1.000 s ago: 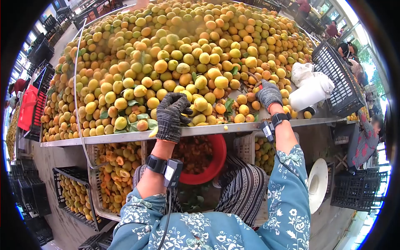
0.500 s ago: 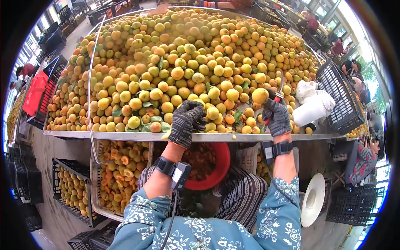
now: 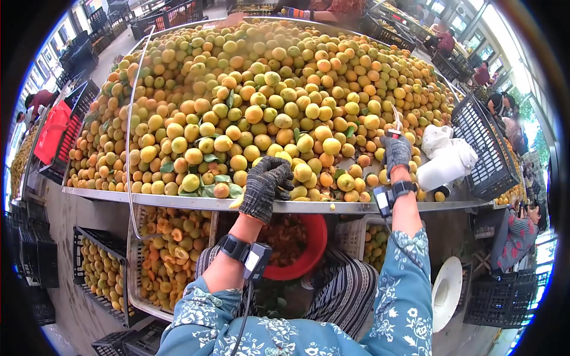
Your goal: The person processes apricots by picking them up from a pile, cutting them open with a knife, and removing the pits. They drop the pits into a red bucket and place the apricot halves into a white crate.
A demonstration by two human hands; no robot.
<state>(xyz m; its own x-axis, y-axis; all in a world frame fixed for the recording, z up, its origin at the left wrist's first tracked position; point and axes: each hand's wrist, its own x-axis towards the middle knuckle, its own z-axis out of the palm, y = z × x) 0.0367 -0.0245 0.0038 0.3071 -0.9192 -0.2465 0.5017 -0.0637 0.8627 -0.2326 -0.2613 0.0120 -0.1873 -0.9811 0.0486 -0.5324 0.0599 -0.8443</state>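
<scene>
A big heap of yellow and orange apricots (image 3: pixel 255 101) covers a metal table (image 3: pixel 148 200). My left hand (image 3: pixel 267 185), in a dark knit glove, rests with bent fingers on the fruit at the table's front edge; I cannot see whether it grips one. My right hand (image 3: pixel 396 153), also gloved, lies on the apricots further right. It is closed on a small red-handled knife (image 3: pixel 393 132) whose blade points up and away from me. Both wrists carry strapped black devices.
Under the table sit a red bowl (image 3: pixel 310 240) of cut apricots and crates of fruit (image 3: pixel 169 255). White bags (image 3: pixel 446 155) and a black crate (image 3: pixel 482 142) stand at the right. A red crate (image 3: pixel 52 132) is at the left. Other people work at the right and back.
My right hand held an apricot up beside the knife half a second ago; now it is back down on the heap with only the knife showing. My left hand has barely moved.
</scene>
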